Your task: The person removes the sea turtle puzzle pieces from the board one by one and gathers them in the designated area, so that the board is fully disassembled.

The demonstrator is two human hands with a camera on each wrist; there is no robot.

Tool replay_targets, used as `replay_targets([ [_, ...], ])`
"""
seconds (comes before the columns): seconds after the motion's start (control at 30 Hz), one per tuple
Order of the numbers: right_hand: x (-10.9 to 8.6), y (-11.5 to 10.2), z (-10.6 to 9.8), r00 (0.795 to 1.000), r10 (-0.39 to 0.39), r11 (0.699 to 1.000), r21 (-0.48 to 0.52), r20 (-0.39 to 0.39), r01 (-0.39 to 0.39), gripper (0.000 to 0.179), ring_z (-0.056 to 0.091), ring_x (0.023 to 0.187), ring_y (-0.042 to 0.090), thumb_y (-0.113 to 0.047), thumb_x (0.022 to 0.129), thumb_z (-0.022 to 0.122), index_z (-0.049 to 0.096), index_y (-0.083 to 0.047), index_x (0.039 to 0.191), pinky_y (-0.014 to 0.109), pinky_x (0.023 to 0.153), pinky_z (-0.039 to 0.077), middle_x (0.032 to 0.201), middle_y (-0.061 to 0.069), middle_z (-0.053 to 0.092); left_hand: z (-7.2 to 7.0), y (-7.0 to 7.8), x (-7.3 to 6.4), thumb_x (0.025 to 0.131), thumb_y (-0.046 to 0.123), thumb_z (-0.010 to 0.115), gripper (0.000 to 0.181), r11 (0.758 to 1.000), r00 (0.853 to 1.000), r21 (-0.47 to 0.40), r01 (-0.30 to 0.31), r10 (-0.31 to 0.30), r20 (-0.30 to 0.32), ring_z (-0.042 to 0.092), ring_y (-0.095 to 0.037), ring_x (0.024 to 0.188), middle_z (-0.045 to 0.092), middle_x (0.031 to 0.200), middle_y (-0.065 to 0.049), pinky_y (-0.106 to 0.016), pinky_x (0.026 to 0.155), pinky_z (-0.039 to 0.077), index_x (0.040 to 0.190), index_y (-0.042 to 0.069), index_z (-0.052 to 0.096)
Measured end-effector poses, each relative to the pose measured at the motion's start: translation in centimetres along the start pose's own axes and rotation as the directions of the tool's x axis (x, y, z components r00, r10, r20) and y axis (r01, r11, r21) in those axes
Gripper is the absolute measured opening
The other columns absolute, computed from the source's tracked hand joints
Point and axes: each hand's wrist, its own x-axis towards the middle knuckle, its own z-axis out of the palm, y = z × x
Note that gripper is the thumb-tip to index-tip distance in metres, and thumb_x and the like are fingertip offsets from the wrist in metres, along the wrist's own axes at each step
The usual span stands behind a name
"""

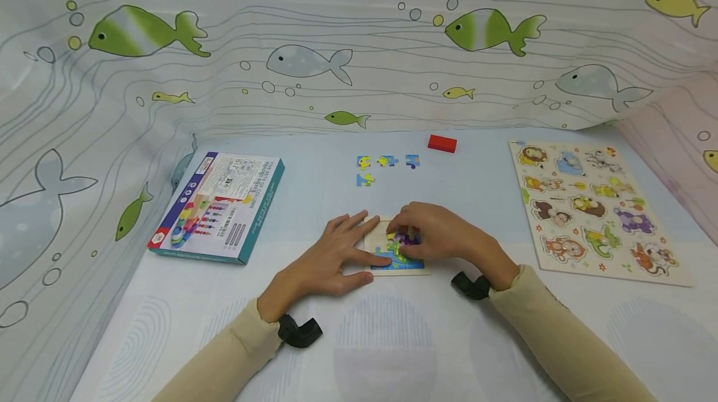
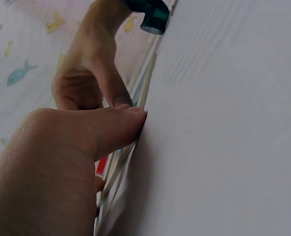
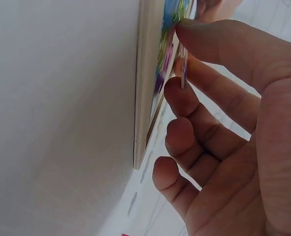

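Note:
A small wooden puzzle board (image 1: pixel 415 272) lies on the table, partly filled with blue, green and purple pieces. Over its left side my left hand (image 1: pixel 336 255) is spread, the index finger on the blue pieces and the thumb by the near left edge. My right hand (image 1: pixel 440 232) is above the board's right part. Between its thumb and fingers it pinches a thin puzzle piece (image 3: pixel 184 73), seen edge-on in the right wrist view, close to the board's surface. My fingers hide part of the board. Beyond it lie several loose puzzle pieces (image 1: pixel 387 161).
A red block (image 1: pixel 442 144) lies at the back. To the left is a flat toy box (image 1: pixel 247 202) with a teal side. On the right lies a large animal peg puzzle (image 1: pixel 572 202). A fish-patterned curtain (image 1: pixel 392 96) rises behind the table.

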Motion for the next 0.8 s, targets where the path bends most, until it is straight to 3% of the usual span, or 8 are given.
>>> replay_targets([
  [0.33,0.1,0.3,0.0,1.000,0.001,1.000,0.028,-0.018,0.000,0.032,0.057,0.087,0.009,-0.024,0.087,0.078,0.074,-0.020,0.119,0.027,0.078,0.051,0.099,-0.010,0.067,0.1,-0.2,0.0,0.096,0.047,0.056,0.037,1.000,1.000,-0.008,0.001,-0.001,0.002,0.019,-0.038,0.158,0.030,0.168,-0.010,-0.063,0.121,0.017,0.132,0.043,0.067],
  [0.57,0.1,0.9,-0.1,0.996,-0.081,0.968,0.235,-0.031,0.086,0.032,0.059,0.084,0.015,-0.019,0.089,0.076,0.074,-0.017,0.120,0.026,0.073,0.051,0.102,-0.008,0.070,0.1,-0.2,-0.2,0.096,0.044,0.059,0.036,1.000,1.000,-0.021,-0.015,0.015,-0.016,0.022,-0.040,0.156,0.033,0.166,-0.013,-0.065,0.119,0.018,0.130,0.041,0.068],
  [0.8,0.0,2.4,-1.0,0.992,-0.057,0.962,0.259,-0.109,0.084,0.032,0.056,0.076,0.017,-0.012,0.089,0.075,0.075,-0.014,0.121,0.029,0.068,0.049,0.099,-0.005,0.070,0.2,-0.1,-0.2,0.095,0.044,0.059,0.035,0.999,0.999,-0.033,-0.018,0.017,-0.030,0.023,-0.040,0.156,0.035,0.165,-0.013,-0.065,0.119,0.019,0.129,0.042,0.069],
])
